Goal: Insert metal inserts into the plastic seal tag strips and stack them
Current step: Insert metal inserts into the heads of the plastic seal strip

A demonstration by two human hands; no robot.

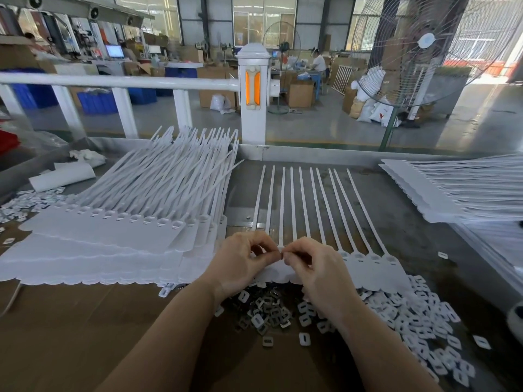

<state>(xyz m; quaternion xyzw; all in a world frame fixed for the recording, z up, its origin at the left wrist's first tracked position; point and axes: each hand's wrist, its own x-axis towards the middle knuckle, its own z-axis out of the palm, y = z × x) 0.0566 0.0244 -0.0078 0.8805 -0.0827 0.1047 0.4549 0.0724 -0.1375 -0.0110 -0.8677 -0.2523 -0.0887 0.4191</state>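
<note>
Head view: both hands' fingers point(294, 257) pinch at one tag strip point(368, 267)

Bare cardboard point(70, 329) near left; tag stack point(113, 239) blocks left, loose caps point(418, 321) crowd right.

matt white plastic strip point(283, 210), dull grey metal inserts point(268, 309), brown cardboard point(85, 335)

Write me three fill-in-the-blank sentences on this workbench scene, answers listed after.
1. Both hands, left hand and right hand, work at the strip lying in the ____ of the bench.
2. The tall stack of strips lies on the person's ____ side.
3. The loose inserts lie ____ the person's forearms.

Answers: middle; left; between
</note>
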